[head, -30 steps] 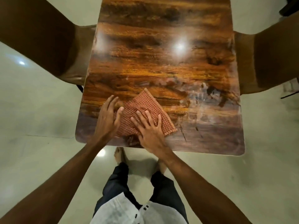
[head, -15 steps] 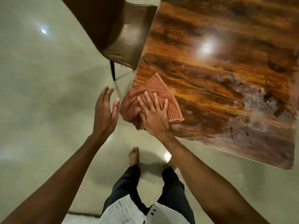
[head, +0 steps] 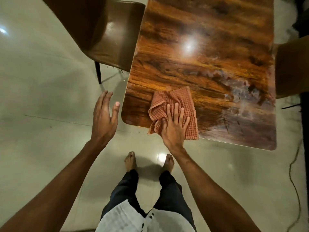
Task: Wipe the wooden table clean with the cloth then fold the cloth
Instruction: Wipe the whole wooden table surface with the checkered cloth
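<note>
Right hand (head: 173,126), fingers straight and spread, presses flat on the cloth (head: 187,101) at the table's (head: 200,47) near edge, close to its left corner. The cloth, flatter a second ago, now lies bunched, so wiping appears ongoing and folding not begun. Left hand (head: 103,118), lifted off the cloth, hovers relaxed and empty beyond the table's left edge.

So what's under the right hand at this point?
The right hand presses flat on the crumpled checked cloth, which lies on the wooden table near its front edge. Whatever is on the tabletop beneath the cloth is covered.
</note>
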`<control>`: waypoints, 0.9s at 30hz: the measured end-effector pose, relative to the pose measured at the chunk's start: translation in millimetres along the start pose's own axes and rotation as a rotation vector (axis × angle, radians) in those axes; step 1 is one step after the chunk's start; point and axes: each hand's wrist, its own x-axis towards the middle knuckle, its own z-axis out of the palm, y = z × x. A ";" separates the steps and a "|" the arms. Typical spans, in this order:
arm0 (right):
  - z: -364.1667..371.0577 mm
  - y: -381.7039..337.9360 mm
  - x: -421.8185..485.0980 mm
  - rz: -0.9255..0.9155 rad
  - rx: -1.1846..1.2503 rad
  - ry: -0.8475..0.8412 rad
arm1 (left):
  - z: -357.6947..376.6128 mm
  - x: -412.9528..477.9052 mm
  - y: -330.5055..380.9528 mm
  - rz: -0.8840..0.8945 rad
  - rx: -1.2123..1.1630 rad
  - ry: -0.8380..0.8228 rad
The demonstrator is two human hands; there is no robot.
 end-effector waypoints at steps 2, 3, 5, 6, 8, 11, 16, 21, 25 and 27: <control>2.3 -13.0 -7.0 0.001 -0.003 -0.011 | 13.1 -1.2 14.6 0.025 0.001 -0.042; 5.3 -18.4 -12.0 -0.079 -0.016 -0.008 | 20.1 -2.2 21.6 0.047 0.006 -0.065; 6.5 1.4 -19.7 -0.194 -0.017 0.019 | 40.5 -5.4 40.6 0.097 0.015 -0.114; 3.9 19.0 -20.2 -0.183 -0.014 0.024 | 46.5 -7.3 46.4 0.103 0.014 -0.132; -6.9 84.0 -20.6 -0.007 -0.005 0.055 | 68.9 -14.1 65.8 0.117 0.019 -0.171; -24.9 168.2 -22.4 0.314 0.092 0.081 | 102.8 -25.1 94.5 0.166 0.013 -0.193; -21.1 177.0 -17.7 0.046 0.037 0.082 | 175.3 -50.8 150.6 0.179 0.070 -0.279; -47.3 316.7 -9.4 0.119 0.034 0.116 | 240.4 -70.5 212.1 0.219 0.123 -0.375; -65.6 380.8 -10.0 0.247 0.048 0.085 | 282.7 -74.9 253.8 0.286 0.142 -0.399; -57.6 361.5 -19.1 0.101 0.041 0.032 | 298.0 -73.3 267.8 0.294 0.136 -0.425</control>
